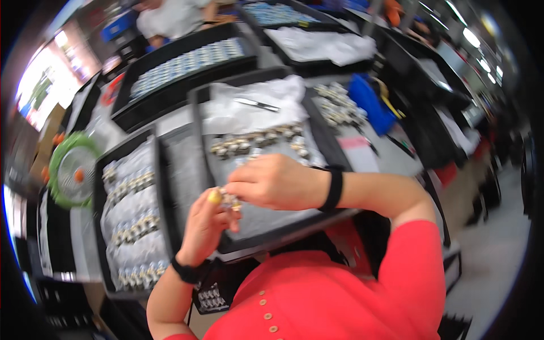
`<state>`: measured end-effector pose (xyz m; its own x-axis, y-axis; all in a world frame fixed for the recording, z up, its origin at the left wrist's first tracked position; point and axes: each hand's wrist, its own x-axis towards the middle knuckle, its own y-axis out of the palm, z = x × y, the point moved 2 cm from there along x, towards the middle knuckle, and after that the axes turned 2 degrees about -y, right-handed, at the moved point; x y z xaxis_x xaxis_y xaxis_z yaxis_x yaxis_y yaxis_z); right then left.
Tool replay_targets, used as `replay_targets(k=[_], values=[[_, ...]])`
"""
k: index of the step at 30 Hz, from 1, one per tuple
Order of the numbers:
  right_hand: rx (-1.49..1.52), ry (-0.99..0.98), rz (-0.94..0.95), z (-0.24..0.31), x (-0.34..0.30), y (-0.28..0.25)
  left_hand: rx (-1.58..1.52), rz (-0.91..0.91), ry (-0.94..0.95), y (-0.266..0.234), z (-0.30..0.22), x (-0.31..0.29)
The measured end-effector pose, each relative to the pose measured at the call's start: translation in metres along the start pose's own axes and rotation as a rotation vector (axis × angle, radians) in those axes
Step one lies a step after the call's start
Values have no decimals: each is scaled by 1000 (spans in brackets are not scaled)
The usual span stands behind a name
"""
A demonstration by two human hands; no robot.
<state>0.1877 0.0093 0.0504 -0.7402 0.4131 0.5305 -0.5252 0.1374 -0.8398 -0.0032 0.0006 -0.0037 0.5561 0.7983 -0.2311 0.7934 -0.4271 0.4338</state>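
My left hand grips a small silver-and-brass metal part between its fingers, with a yellow cover on one fingertip. Close above it, my right hand has its fingers pinched together on the same part; its fingertips are partly hidden. Both hands are over the near side of a black tray lined with white sheeting. Beyond them in that tray runs a row of similar metal parts. A slim silver-and-black tool rests on the crumpled white sheet behind the row.
At the left, another black tray holds several rows of metal parts between white sheets. A green round fan stands beyond it. More parts lie at the right near a blue pouch. A person sits across, behind a filled tray.
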Motion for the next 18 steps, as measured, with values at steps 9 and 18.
replay_targets(k=[9,18], values=[[-449,541,-161,15,-160,-137,139,4,21,16,7,-6],[-316,1685,-343,94,-488,-192,222,52,-19,21,12,-3]])
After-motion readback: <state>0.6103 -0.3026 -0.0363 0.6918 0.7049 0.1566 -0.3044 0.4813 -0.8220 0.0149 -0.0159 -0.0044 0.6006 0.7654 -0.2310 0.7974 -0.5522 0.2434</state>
